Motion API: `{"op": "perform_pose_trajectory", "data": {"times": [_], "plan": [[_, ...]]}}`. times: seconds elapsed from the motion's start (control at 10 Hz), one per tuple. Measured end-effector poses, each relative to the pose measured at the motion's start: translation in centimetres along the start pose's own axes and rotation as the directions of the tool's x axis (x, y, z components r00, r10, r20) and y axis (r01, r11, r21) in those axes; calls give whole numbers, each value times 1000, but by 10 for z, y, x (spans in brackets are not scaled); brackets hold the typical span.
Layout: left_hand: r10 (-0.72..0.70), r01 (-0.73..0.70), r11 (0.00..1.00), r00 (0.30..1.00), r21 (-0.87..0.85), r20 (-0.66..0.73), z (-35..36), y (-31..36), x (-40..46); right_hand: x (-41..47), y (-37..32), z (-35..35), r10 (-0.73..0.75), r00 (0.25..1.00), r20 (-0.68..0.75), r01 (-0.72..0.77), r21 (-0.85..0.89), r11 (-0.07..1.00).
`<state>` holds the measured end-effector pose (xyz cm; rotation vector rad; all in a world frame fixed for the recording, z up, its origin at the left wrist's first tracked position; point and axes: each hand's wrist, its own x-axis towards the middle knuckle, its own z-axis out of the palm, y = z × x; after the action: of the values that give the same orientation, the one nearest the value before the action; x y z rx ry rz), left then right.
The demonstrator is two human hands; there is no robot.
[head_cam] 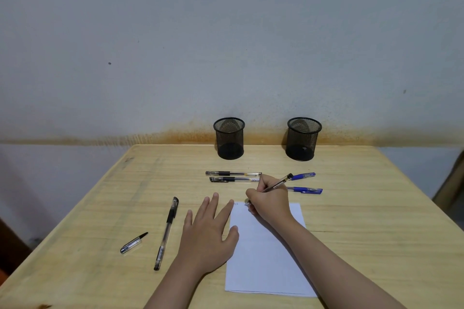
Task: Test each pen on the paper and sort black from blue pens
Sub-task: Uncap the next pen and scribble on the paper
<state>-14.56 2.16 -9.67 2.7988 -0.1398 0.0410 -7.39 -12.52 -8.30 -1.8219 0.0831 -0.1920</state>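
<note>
— What takes up most of the view?
— A pale grey wall (226, 32) with a rusty stain along its foot, and below it a light wooden worktop (364, 208) pushed against it.

— And on the worktop?
— A white sheet of paper (266, 258) lies near the front edge, right of centre. At the back stand two black mesh cups, the left cup (229, 138) and the right cup (303, 139), well apart; I see no pens in either.

— The hands?
— The left hand (208, 231) lies flat with fingers spread and straight, its thumb and forefinger resting on the left edge of the paper, holding nothing. The right hand (270, 199) is curled round a pen (277, 184), whose tip is at the paper's top left corner, beside a faint mark.

— Other pens?
— A long black pen (166, 233) lies left of the left hand. Two clear pens with black grips (233, 176) lie side by side behind the hands, and two blue pens (305, 182) stick out past the right hand, partly hidden by it. Smallest is a loose pen cap (133, 243) – far left, near the long pen.
</note>
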Motion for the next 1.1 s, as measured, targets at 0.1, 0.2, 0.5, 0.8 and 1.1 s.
{"op": "perform_pose_trajectory", "data": {"times": [0.1,0.2,0.5,0.8,1.1], "plan": [[1,-1,1000,1000,-3,-2,0,0,0,0,0,1,3,1000,-16,-3,4,1000],[2,-2,1000,1000,-1,-7,0,0,0,0,1,1,17,1000,-24,-16,35,999],[13,-13,1000,1000,-7,-12,1,0,-1,3,-1,-5,105,992,-69,-78,318,945],[124,-163,982,936,-94,-329,-8,2,-30,-8,-17,-7,16,1000,23,-20,210,978],[-223,130,970,810,-205,-543,-54,-78,-72,-43,-47,-15,21,989,147,-75,375,924]]}}
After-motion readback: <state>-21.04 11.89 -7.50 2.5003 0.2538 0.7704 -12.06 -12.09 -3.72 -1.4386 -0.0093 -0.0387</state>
